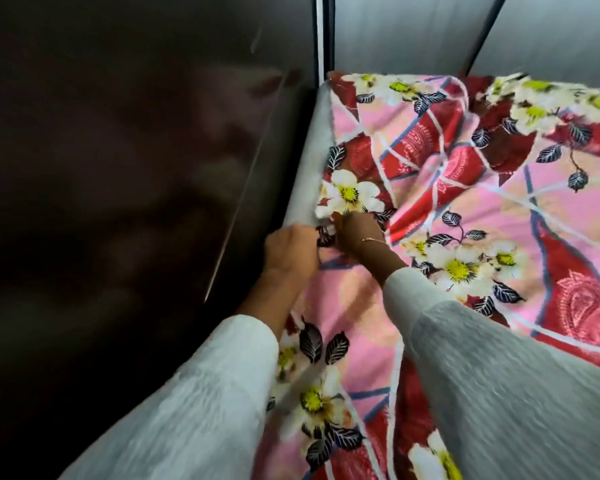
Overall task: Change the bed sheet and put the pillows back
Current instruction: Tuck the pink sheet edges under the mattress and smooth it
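Evidently both hands meet at the bed's left edge: left hand (291, 249) and right hand (357, 230) pinch the sheet (482, 202) hem, mattress (309, 174) side exposed just beyond.

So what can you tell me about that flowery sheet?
The sheet is thin printed cloth: pink and red patches, white flowers with yellow centres, dark leaves, pale crossing lines. It lies rumpled over the mattress, whose grey left edge is uncovered. The left hand and right hand both grip its edge there, beside a dark glossy panel.
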